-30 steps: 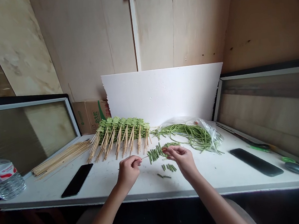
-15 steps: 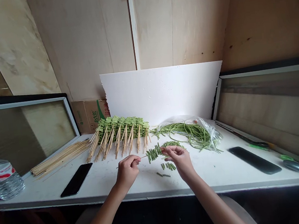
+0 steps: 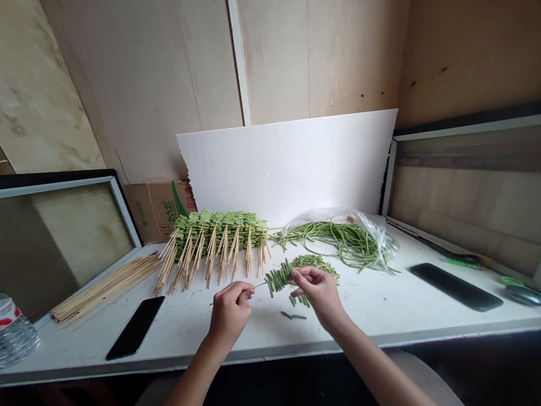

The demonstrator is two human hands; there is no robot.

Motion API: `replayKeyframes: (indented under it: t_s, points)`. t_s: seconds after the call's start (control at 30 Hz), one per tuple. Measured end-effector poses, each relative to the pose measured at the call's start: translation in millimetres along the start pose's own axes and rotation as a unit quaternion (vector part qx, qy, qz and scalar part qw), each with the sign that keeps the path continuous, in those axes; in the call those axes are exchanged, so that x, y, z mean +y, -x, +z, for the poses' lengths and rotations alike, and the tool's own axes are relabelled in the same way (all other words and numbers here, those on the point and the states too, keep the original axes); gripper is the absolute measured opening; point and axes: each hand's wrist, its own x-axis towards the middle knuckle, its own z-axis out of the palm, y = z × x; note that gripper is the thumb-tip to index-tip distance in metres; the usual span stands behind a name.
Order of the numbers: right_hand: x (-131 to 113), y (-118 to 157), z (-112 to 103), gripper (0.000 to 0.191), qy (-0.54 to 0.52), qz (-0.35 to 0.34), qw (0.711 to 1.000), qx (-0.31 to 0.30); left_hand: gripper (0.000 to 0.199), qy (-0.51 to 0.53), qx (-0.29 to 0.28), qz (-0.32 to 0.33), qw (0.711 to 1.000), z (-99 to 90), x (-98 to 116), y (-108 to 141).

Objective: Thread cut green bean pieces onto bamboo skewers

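My left hand (image 3: 230, 308) is closed around the bare end of a thin bamboo skewer (image 3: 260, 285). A row of short green bean pieces (image 3: 278, 278) is threaded crosswise along it, side by side. At the skewer's right end, my right hand (image 3: 317, 289) pinches a bean piece; its fingertips partly hide that piece and the skewer's point. Just behind the right hand lies a heap of cut bean pieces (image 3: 315, 261). A few loose bean pieces (image 3: 293, 316) rest on the white table (image 3: 192, 329) below the skewer.
Stacked bean skewers (image 3: 219, 228) stand at the back, beside a bundle of bare skewers (image 3: 104, 287). Long beans (image 3: 343, 237) spill from a clear plastic bag (image 3: 379, 236). A phone (image 3: 135, 327), water bottle (image 3: 1, 328), dark slab (image 3: 456, 286) and mouse (image 3: 524, 295) lie toward the sides.
My right hand has shifted slightly left, close against the threaded beans, uncovering more of the heap behind. My left hand keeps its grip on the skewer. The whole view has shifted a little.
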Motion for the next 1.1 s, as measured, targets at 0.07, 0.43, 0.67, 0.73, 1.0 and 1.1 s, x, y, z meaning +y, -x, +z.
replayKeyframes:
  t_s: [0.07,0.43,0.67,0.73,1.0,1.1]
  points:
    - [-3.5,1.4,1.9,0.036,0.008,-0.009,1.0,-0.003,0.031,0.003,0.013,0.007,1.0,-2.7,3.7,-2.0]
    - [-4.9,-6.2,-6.8,0.029,0.018,-0.021,0.998,-0.054,0.028,0.039,0.019,-0.027,0.999,-7.5,2.7,-5.9]
    - [-7.3,-7.8,-9.9,0.028,0.017,-0.015,0.997,-0.072,0.026,0.043,0.016,-0.026,0.999,-5.7,-1.2,-4.6]
    - [-6.7,-8.8,-10.9,0.03,0.019,-0.014,0.997,-0.067,0.026,0.042,0.016,-0.023,0.999,-6.4,-1.0,-4.4]
    - [-6.5,-12.6,-9.8,0.03,-0.075,0.003,0.997,-0.033,0.024,0.045,0.022,-0.032,0.998,-7.4,-0.7,-4.2]
    - [-9.9,-11.4,-6.8,0.027,-0.108,0.021,0.993,-0.035,0.025,0.046,0.022,-0.034,0.998,-7.1,-0.7,-4.7]
